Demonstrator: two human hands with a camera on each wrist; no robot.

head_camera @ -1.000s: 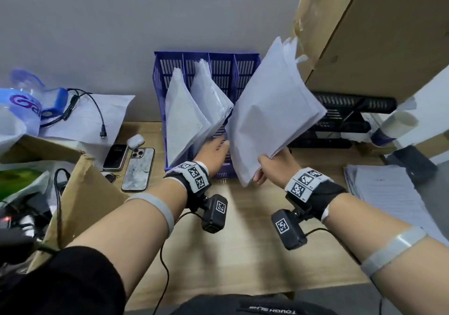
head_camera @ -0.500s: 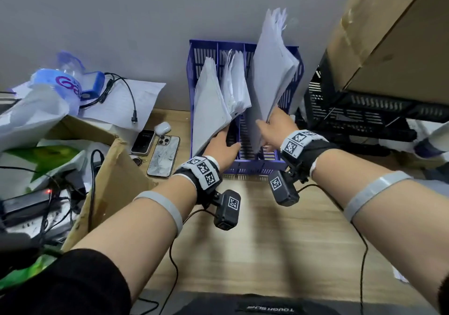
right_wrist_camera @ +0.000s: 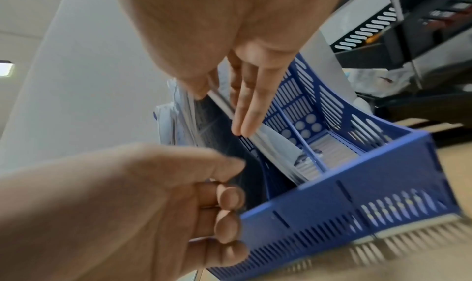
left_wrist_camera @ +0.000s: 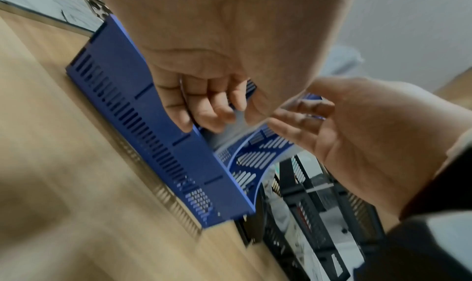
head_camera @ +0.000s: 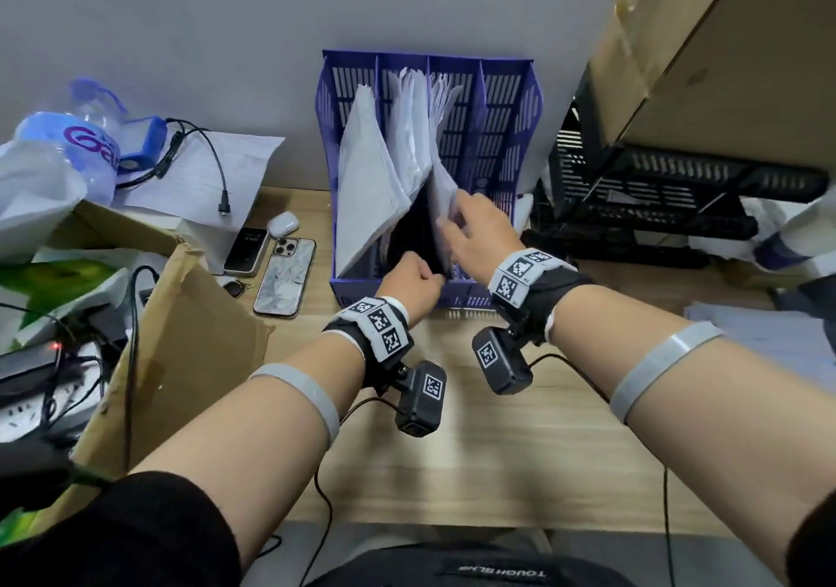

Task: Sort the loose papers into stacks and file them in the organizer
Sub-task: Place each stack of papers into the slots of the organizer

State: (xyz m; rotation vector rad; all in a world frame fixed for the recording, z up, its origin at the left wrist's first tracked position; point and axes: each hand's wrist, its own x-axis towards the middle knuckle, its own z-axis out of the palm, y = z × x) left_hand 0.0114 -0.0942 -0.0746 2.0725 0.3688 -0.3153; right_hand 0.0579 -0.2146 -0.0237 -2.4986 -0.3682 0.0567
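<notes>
A blue slotted organizer (head_camera: 509, 134) stands against the wall with white paper stacks in three of its compartments. My right hand (head_camera: 452, 220) holds the third paper stack (head_camera: 445, 174) inside its compartment. The right wrist view shows the stack's edge (right_wrist_camera: 268, 144) between the thumb and the straight fingers (right_wrist_camera: 245, 107). My left hand (head_camera: 429, 276) sits at the organizer's front wall (left_wrist_camera: 153, 133) with its fingers (left_wrist_camera: 217, 113) curled, and I see nothing in it. The first stack (head_camera: 366, 188) and the second stack (head_camera: 409, 143) lean left. The rightmost compartment holds no paper.
Two phones (head_camera: 285, 276) and an earbud case (head_camera: 282, 224) lie left of the organizer, beside an open cardboard box (head_camera: 181, 337). Black trays (head_camera: 656, 206) sit under a large carton (head_camera: 724, 43) on the right. More papers (head_camera: 769, 342) lie at the right edge.
My right hand brought the paper stack from the air on the right down into the third compartment. My left hand left the second stack and drew back to the front wall.
</notes>
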